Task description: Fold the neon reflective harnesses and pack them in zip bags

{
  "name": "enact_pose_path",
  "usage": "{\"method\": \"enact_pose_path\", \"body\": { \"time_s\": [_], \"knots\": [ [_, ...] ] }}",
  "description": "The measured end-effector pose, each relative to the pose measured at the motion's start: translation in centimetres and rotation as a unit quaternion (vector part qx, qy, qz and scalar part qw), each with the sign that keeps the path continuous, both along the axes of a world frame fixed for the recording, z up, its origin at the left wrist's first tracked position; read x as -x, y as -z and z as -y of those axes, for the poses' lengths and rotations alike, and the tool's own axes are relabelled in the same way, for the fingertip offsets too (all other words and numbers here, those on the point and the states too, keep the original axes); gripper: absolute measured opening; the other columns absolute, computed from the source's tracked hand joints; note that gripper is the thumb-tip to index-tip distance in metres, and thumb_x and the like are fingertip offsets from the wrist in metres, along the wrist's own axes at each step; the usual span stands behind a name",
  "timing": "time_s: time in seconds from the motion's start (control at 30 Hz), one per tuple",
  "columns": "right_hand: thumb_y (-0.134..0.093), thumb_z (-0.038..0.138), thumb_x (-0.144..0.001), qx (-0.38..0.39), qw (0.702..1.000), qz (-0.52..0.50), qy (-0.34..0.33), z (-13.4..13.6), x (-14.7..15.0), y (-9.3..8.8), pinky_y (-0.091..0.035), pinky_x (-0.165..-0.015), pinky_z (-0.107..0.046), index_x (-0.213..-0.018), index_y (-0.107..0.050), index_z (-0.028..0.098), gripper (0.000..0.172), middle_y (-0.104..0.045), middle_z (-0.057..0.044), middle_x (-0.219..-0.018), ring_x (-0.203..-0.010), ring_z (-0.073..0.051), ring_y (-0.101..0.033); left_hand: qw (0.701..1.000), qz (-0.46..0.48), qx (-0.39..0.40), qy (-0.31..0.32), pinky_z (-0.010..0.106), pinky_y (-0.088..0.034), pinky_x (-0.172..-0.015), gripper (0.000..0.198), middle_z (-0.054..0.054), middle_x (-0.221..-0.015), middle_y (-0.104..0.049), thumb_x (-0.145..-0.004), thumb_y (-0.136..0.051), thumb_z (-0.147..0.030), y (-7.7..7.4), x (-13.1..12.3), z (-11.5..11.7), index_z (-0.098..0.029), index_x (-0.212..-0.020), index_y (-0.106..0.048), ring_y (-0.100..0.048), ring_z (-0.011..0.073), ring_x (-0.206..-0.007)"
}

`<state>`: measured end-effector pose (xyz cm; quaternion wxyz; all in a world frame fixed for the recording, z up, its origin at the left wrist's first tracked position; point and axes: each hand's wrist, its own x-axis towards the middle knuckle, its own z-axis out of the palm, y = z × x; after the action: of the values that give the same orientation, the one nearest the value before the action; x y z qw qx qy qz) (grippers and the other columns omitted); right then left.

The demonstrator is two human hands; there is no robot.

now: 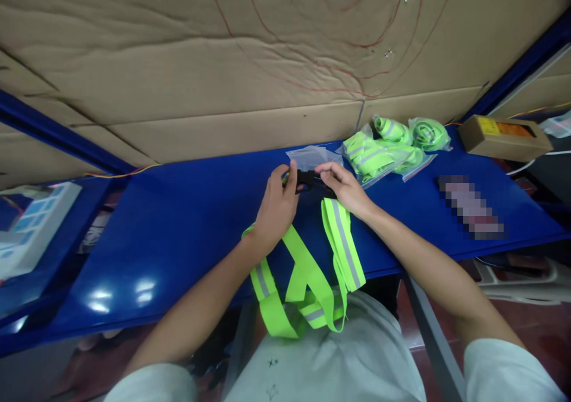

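Both of my hands meet above the blue table around a black plastic buckle (307, 180). My left hand (279, 203) pinches its left end, and my right hand (342, 187) grips its right end. From the buckle hangs a neon-yellow reflective strap (307, 271) with silver stripes. One folded length drops below my right hand, while other loops run under my left wrist and over the table's front edge onto my lap. I cannot tell whether the buckle's two halves are joined. Just behind my hands lies a clear plastic bag (314, 156).
Several bagged neon-yellow straps (379, 152) lie at the back right. Beside them is a brown cardboard box (504, 137) with a window. A blurred-out flat object (471, 207) rests on the right. Cardboard (223, 81) stands behind the blue table (147, 229). A white-and-blue box (38, 226) is at far left.
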<state>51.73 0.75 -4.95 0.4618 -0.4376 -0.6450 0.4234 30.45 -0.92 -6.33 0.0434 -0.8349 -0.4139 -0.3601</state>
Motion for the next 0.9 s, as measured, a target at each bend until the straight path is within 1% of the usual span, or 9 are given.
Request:
{"method": "enact_pose_path", "body": {
  "time_s": [0.1, 0.3, 0.4, 0.5, 0.6, 0.67, 0.73, 0.8, 0.9],
  "knots": [
    [-0.053, 0.054, -0.099, -0.014, 0.999, 0.034, -0.002, 0.0, -0.3, 0.1, -0.042, -0.075, -0.029, -0.116, -0.063, 0.022, 0.037, -0.048, 0.003, -0.076, -0.075, -0.015, -0.051, 0.999, -0.031, -0.004, 0.012, 0.051, -0.049, -0.105, 0.061, 0.026, -0.139, -0.047, -0.106, -0.040, -0.028, -0.4, -0.3, 0.4, -0.015, -0.163, -0.025, -0.052, 0.0330, -0.128],
    [-0.032, 0.062, -0.106, -0.050, 0.993, 0.103, 0.032, 1.0, -0.3, -1.0, -0.048, -0.089, -0.034, -0.125, -0.058, 0.021, 0.051, -0.066, -0.004, -0.102, -0.091, -0.019, -0.064, 0.994, -0.096, -0.006, 0.049, 0.056, -0.047, -0.107, 0.068, 0.030, -0.144, -0.046, -0.102, -0.050, -0.027, -1.1, -1.6, 1.9, -0.009, -0.163, -0.024, -0.047, 0.0392, -0.136],
    [-0.029, 0.064, -0.106, -0.051, 0.992, 0.117, 0.004, 1.5, 0.1, -1.3, -0.049, -0.096, -0.036, -0.129, -0.055, 0.021, 0.055, -0.068, -0.008, -0.117, -0.106, -0.021, -0.065, 0.993, -0.102, -0.003, 0.059, 0.055, -0.046, -0.107, 0.068, 0.030, -0.149, -0.045, -0.101, -0.052, -0.025, -1.6, -2.1, 2.8, -0.008, -0.162, -0.027, -0.046, 0.0399, -0.138],
    [-0.029, 0.062, -0.107, -0.039, 0.994, 0.100, -0.036, 1.8, 0.5, -1.6, -0.048, -0.103, -0.039, -0.135, -0.051, 0.020, 0.055, -0.067, -0.009, -0.123, -0.114, -0.022, -0.064, 0.991, -0.120, 0.041, 0.047, 0.055, -0.045, -0.108, 0.062, 0.026, -0.157, -0.042, -0.099, -0.051, -0.023, -2.6, -1.9, 3.4, -0.012, -0.158, -0.037, -0.050, 0.0391, -0.134],
    [-0.040, 0.060, -0.105, -0.045, 0.993, 0.066, -0.086, 2.2, 0.4, -2.0, -0.047, -0.106, -0.042, -0.141, -0.047, 0.021, 0.053, -0.065, -0.009, -0.119, -0.114, -0.022, -0.062, 0.978, -0.146, 0.144, 0.035, 0.060, -0.043, -0.106, 0.058, 0.021, -0.156, -0.047, -0.098, -0.051, -0.020, -4.8, -1.1, 3.5, -0.017, -0.155, -0.043, -0.055, 0.0380, -0.130],
    [-0.053, 0.059, -0.101, -0.047, 0.989, 0.040, -0.132, 2.4, 0.2, -2.4, -0.048, -0.105, -0.042, -0.144, -0.044, 0.023, 0.057, -0.064, -0.007, -0.115, -0.110, -0.022, -0.062, 0.962, -0.126, 0.231, 0.070, 0.059, -0.044, -0.107, 0.059, 0.017, -0.150, -0.053, -0.097, -0.055, -0.024, -6.7, -0.4, 3.4, -0.023, -0.155, -0.043, -0.055, 0.0352, -0.132],
    [-0.061, 0.060, -0.096, -0.033, 0.984, 0.003, -0.173, 2.5, 0.0, -2.8, -0.050, -0.103, -0.042, -0.145, -0.044, 0.025, 0.063, -0.063, -0.006, -0.117, -0.107, -0.022, -0.063, 0.946, -0.093, 0.291, 0.112, 0.053, -0.045, -0.109, 0.059, 0.013, -0.144, -0.057, -0.094, -0.063, -0.029, -8.9, 0.3, 3.4, -0.027, -0.151, -0.049, -0.056, 0.0314, -0.132],
    [-0.056, 0.067, -0.096, 0.003, 0.981, -0.058, -0.187, 2.5, -0.2, -3.3, -0.051, -0.103, -0.042, -0.143, -0.049, 0.026, 0.063, -0.064, -0.007, -0.120, -0.107, -0.022, -0.063, 0.942, -0.071, 0.300, 0.129, 0.049, -0.046, -0.110, 0.053, 0.009, -0.136, -0.063, -0.089, -0.070, -0.031, -11.0, 0.5, 3.6, -0.027, -0.141, -0.059, -0.059, 0.0292, -0.128],
    [-0.033, 0.078, -0.098, 0.072, 0.967, -0.153, -0.193, 2.7, -0.2, -4.4, -0.051, -0.105, -0.045, -0.136, -0.058, 0.024, 0.071, -0.066, -0.010, -0.122, -0.115, -0.024, -0.064, 0.939, -0.048, 0.298, 0.163, 0.045, -0.046, -0.112, 0.052, 0.007, -0.134, -0.068, -0.083, -0.077, -0.031, -13.6, 0.3, 4.0, -0.027, -0.134, -0.066, -0.062, 0.0282, -0.127]
  ]
}}
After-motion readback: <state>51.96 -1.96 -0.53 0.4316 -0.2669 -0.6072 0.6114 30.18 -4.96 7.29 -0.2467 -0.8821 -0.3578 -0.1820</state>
